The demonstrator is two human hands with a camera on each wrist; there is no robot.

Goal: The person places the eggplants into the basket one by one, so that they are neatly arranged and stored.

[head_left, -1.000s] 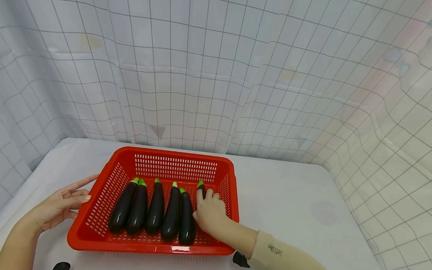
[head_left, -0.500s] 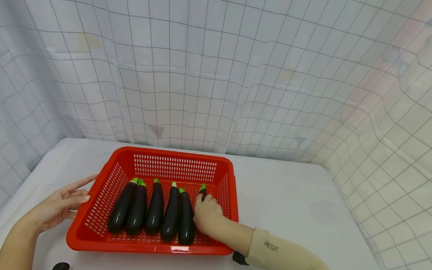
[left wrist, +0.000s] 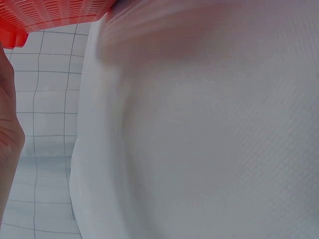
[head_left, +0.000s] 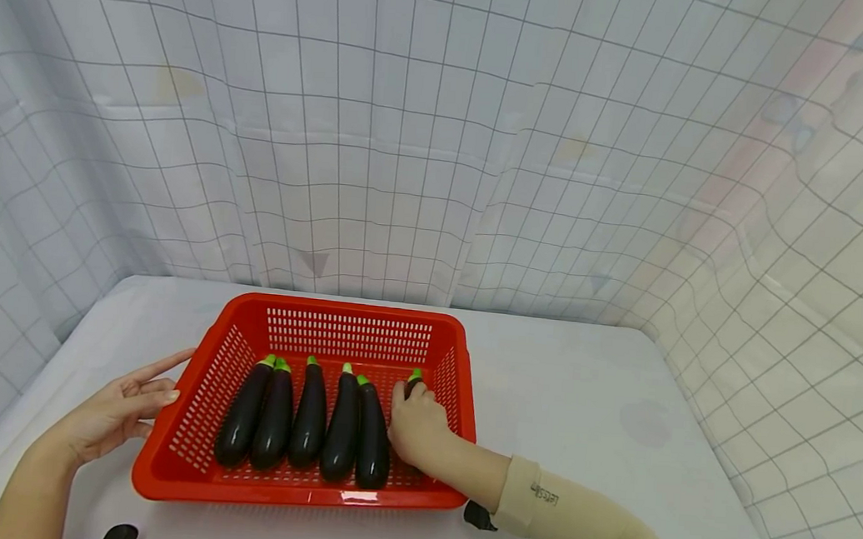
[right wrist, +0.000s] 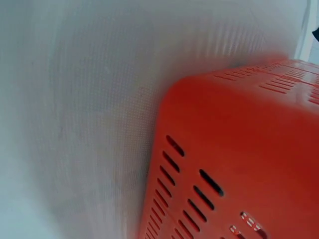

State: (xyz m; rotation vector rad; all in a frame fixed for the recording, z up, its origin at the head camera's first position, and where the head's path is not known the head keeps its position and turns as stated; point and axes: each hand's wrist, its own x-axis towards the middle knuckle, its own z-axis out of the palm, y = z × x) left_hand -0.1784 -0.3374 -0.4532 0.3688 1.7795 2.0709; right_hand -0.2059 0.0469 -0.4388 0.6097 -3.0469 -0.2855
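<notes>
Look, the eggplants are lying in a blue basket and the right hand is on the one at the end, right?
Not quite: the basket is red, not blue, as the head view shows. The eggplants do lie in it side by side, and the right hand rests on the end eggplant, nearest the basket's right wall.

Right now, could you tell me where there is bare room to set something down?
The table is bare right of the red basket. Inside, only the strip before its back wall is free. The eggplants and right hand crowd the rest; the left hand lies beside its left wall.
</notes>
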